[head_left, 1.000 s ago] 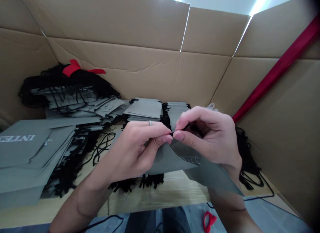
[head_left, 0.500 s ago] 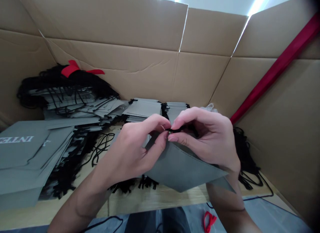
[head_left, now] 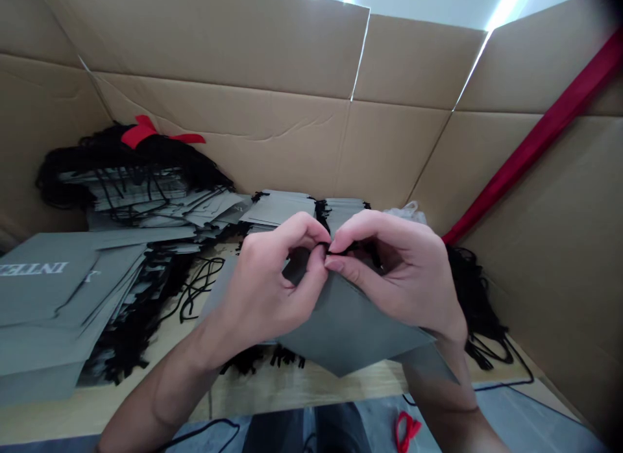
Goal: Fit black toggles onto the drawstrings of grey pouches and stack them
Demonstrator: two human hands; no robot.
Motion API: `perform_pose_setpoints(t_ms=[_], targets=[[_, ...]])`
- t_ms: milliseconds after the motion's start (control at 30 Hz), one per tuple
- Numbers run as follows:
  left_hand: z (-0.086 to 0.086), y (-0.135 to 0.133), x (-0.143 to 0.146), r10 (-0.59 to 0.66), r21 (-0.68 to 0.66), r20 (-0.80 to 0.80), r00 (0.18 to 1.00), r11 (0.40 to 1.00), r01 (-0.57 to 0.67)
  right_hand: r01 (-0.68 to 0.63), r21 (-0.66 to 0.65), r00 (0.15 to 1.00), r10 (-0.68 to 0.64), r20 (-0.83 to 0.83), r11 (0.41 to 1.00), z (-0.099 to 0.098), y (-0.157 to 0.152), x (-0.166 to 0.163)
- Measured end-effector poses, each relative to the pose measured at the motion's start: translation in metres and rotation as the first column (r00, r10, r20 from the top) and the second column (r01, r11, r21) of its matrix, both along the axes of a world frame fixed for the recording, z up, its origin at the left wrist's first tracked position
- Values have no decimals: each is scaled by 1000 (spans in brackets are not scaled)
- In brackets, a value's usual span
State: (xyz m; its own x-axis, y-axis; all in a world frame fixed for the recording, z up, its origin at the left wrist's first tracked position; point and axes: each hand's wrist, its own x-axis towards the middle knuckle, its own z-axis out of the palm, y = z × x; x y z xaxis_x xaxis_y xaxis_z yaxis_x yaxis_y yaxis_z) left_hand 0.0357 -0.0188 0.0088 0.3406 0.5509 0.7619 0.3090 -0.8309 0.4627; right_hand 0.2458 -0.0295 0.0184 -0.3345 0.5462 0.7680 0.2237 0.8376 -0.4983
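My left hand [head_left: 277,281] and my right hand [head_left: 396,271] meet at the middle of the view, fingertips almost touching. Both pinch a short stretch of black cord [head_left: 341,250] at the upper edge of a grey paper bag [head_left: 350,330]. The bag hangs below my fingers, tilted, with one corner pointing down toward the table. Its far side and the rest of the cord are partly hidden by my hands. Behind them lie stacks of flat grey bags [head_left: 280,208] with black cord ends.
Grey bags with white lettering [head_left: 34,291] pile up at left. Black cords tied with a red ribbon [head_left: 141,132] lie on a stack behind them. More black cords [head_left: 474,297] lie at right. Cardboard walls [head_left: 272,115] surround the wooden table [head_left: 272,398].
My left fingertips have closed further around the cord, and its end is less visible. The bag has shifted slightly left with my hands.
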Motion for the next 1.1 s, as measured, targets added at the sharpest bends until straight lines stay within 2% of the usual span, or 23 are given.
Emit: perform_pose_setpoints(t_ms=[133, 300, 500, 667, 933, 1100], targets=[[-2, 0, 3, 24, 89, -41, 999, 996, -20, -5, -70, 999, 2, -41, 998, 1, 0, 3], [-6, -1, 4, 150, 225, -8, 989, 964, -144, 143, -189, 985, -159, -69, 972, 4, -3, 2], [-6, 0, 3, 143, 289, -57, 988, 950, -120, 206, -98, 971, -216, -105, 974, 3, -1, 0], [-6, 0, -1, 130, 281, -88, 988, 955, -101, 236, -35, 963, -239, -124, 971, 0, 1, 0], [-1, 0, -8, 59, 199, -69, 996, 979, -44, 157, -5, 968, -155, -197, 988, -3, 6, -3], [3, 0, -8, 96, 178, -65, 993, 980, -83, 99, -20, 983, -101, -153, 995, -1, 6, 4]])
